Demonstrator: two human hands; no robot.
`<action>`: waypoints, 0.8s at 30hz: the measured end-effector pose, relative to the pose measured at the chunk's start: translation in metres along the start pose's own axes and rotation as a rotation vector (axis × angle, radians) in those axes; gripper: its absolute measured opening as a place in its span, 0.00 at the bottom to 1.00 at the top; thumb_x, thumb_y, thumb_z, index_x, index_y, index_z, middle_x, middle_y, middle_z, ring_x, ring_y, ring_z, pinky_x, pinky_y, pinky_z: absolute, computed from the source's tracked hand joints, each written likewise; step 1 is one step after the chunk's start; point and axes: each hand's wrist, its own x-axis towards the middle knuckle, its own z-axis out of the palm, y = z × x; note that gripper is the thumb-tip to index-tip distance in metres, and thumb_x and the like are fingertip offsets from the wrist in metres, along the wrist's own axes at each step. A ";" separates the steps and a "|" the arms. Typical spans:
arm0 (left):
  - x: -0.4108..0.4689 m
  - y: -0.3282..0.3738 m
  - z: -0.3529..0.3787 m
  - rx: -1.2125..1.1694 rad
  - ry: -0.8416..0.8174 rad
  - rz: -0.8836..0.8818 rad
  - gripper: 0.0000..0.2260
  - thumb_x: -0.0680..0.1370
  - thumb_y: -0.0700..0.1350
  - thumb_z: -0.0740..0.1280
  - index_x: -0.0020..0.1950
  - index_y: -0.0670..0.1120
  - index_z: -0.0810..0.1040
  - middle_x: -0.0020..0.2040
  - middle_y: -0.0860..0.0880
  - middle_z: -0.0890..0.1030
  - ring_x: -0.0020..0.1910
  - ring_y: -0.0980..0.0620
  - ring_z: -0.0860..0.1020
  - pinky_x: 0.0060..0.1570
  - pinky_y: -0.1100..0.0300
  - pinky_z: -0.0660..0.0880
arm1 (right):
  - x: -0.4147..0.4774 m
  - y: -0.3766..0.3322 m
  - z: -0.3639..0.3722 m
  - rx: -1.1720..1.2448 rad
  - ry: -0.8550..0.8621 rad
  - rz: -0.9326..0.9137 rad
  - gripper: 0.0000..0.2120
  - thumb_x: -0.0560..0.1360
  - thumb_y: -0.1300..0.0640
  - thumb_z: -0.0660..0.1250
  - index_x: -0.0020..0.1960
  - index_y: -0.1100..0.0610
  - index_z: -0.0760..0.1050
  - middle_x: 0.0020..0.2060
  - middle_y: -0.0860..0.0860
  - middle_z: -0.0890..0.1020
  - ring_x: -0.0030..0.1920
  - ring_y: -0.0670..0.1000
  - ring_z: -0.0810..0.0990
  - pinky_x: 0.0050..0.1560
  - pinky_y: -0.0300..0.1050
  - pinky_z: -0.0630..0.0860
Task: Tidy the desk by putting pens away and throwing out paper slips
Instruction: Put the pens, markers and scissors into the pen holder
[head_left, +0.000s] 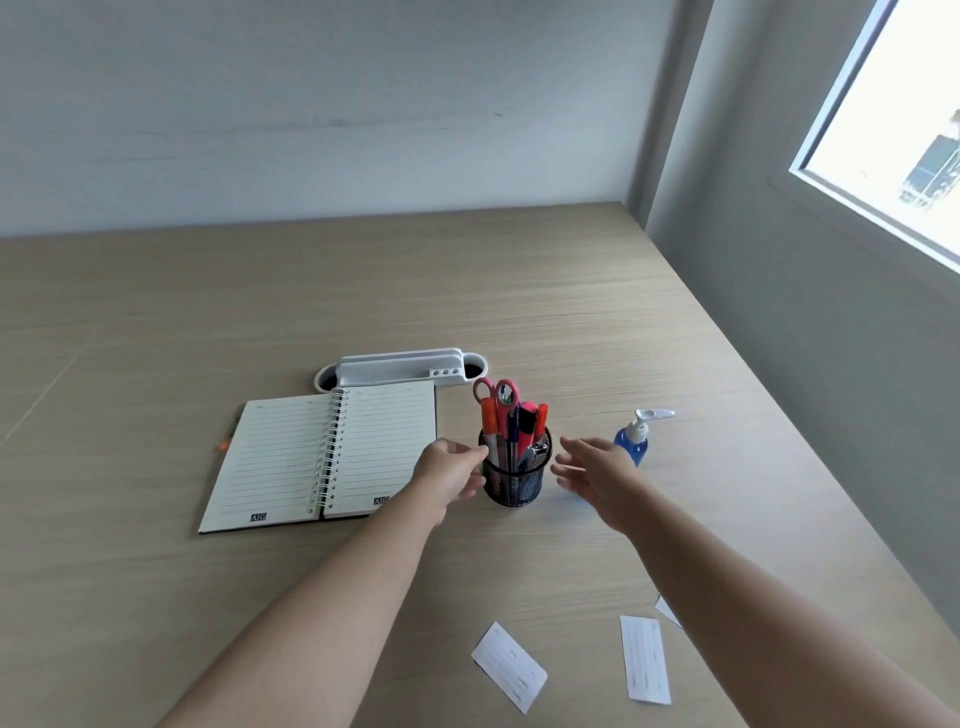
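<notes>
Between two spread hands, left (451, 475) and right (597, 475), stands the pen cup (514, 475).

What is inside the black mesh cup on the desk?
The cup holds pink-handled scissors, orange markers and several pens, all standing upright. Their lower ends are hidden behind the mesh, so the exact count is unclear.

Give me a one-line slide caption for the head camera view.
Both hands, left and right, flank a mesh pen cup beside an open notebook; paper slips lie nearer.
</notes>
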 end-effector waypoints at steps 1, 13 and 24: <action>0.001 -0.003 0.001 -0.060 -0.018 -0.003 0.09 0.76 0.45 0.69 0.52 0.43 0.73 0.44 0.46 0.79 0.36 0.53 0.79 0.41 0.59 0.78 | -0.001 0.001 0.001 0.063 -0.045 0.029 0.06 0.76 0.63 0.65 0.51 0.63 0.72 0.37 0.56 0.77 0.37 0.51 0.78 0.39 0.42 0.77; 0.023 -0.003 0.005 -0.241 0.063 0.032 0.03 0.77 0.37 0.67 0.50 0.39 0.77 0.40 0.45 0.82 0.36 0.52 0.81 0.39 0.61 0.80 | 0.028 0.008 0.021 0.092 -0.108 -0.033 0.06 0.75 0.70 0.63 0.44 0.60 0.72 0.36 0.54 0.77 0.36 0.48 0.76 0.34 0.34 0.79; 0.084 0.042 -0.015 -0.338 0.119 0.050 0.03 0.77 0.37 0.68 0.43 0.42 0.77 0.38 0.46 0.81 0.34 0.54 0.80 0.33 0.64 0.80 | 0.102 -0.030 0.068 -0.115 -0.039 -0.113 0.05 0.73 0.67 0.67 0.42 0.58 0.73 0.36 0.54 0.77 0.36 0.49 0.77 0.44 0.43 0.79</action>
